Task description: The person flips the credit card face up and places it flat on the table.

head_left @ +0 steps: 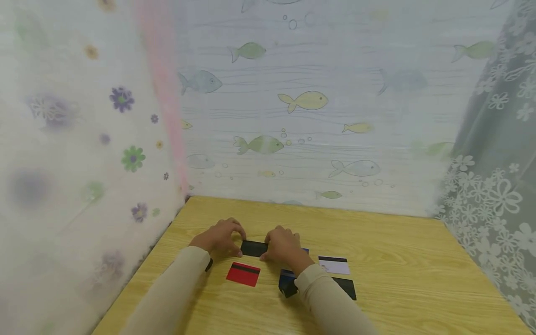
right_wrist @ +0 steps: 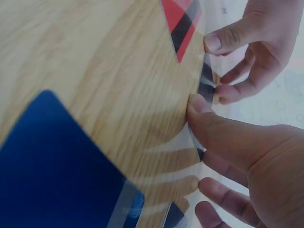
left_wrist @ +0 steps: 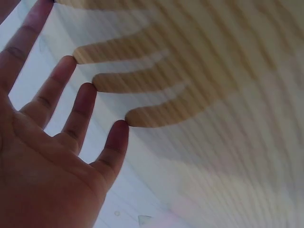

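Observation:
A black card [head_left: 253,248] lies flat on the wooden table between both hands. My left hand [head_left: 219,238] holds its left end, thumb at the near corner and index finger at the far one. In the left wrist view, the other fingertips of the left hand [left_wrist: 61,142] touch the tabletop, spread apart. My right hand [head_left: 282,246] grips the right end, covering it in the head view. The right wrist view has the right thumb on the near edge of the black card [right_wrist: 205,85]. Just nearer than the left hand lies a red card [head_left: 244,274] with a black stripe.
Under the right wrist lies a blue card [head_left: 286,275], partly hidden; another blue card [head_left: 305,251] peeks out behind that hand. A white card [head_left: 335,265] and a second black card [head_left: 346,287] lie to the right. Patterned curtains [head_left: 305,139] border the table.

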Motion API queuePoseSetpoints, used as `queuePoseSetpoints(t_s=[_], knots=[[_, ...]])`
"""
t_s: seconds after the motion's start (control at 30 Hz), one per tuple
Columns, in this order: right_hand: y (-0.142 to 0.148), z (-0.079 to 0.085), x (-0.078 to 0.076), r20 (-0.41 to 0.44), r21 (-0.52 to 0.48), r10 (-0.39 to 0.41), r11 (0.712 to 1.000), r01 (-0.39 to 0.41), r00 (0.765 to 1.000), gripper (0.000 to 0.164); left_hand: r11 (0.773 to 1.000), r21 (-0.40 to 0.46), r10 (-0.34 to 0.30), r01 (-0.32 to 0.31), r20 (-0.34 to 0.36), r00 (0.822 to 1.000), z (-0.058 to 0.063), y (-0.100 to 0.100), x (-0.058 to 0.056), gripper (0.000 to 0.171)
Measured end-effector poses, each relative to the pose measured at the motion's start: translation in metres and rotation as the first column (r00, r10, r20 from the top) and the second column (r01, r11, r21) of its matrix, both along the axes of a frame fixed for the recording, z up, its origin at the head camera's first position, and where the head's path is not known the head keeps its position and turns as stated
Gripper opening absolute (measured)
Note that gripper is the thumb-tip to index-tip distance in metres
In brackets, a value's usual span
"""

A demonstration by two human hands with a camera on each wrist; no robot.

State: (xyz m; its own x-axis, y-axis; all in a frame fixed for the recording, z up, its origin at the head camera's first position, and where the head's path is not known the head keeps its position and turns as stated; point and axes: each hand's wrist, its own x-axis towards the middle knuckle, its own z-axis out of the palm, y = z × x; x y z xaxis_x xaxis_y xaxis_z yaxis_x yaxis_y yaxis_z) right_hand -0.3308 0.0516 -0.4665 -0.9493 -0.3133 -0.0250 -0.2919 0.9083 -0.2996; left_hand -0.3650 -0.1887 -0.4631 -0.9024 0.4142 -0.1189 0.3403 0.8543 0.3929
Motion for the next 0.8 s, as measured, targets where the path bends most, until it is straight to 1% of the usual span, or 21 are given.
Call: queuePoseSetpoints(t_s=[0.17, 0.33, 0.4, 0.47, 0.67, 0.8], knots=[[0.000, 0.001, -0.001, 0.021, 0.013, -0.009, 1.000, 0.009, 1.000, 0.053, 1.000, -0.028, -0.005, 0.005, 0.012, 1.000, 0.004, 0.006, -0.002, 0.032], [-0.001, 0.001, -0.001, 0.022, 0.018, -0.008, 1.000, 0.008, 1.000, 0.055, 1.000, -0.023, 0.007, -0.006, 0.036, 0.999, 0.007, 0.008, 0.000, 0.033], [-0.001, 0.000, 0.000, 0.020, 0.014, -0.009, 1.000, 0.009, 1.000, 0.056, 1.000, -0.017, 0.009, -0.008, 0.039, 0.999, 0.007, 0.008, -0.001, 0.034], [-0.001, 0.000, 0.000, 0.019, 0.009, -0.012, 1.000, 0.012, 1.000, 0.056, 1.000, -0.011, 0.003, -0.003, 0.036, 0.999, 0.004, 0.006, -0.002, 0.034], [0.000, -0.001, 0.001, 0.008, -0.018, -0.017, 1.000, 0.017, 1.000, 0.055, 0.999, -0.004, -0.034, 0.034, 0.009, 0.999, -0.009, -0.002, -0.008, 0.037], [0.001, -0.003, 0.001, 0.003, -0.026, -0.015, 1.000, 0.015, 1.000, 0.052, 0.999, 0.011, -0.051, 0.051, 0.001, 0.999, -0.012, -0.005, -0.010, 0.039]])
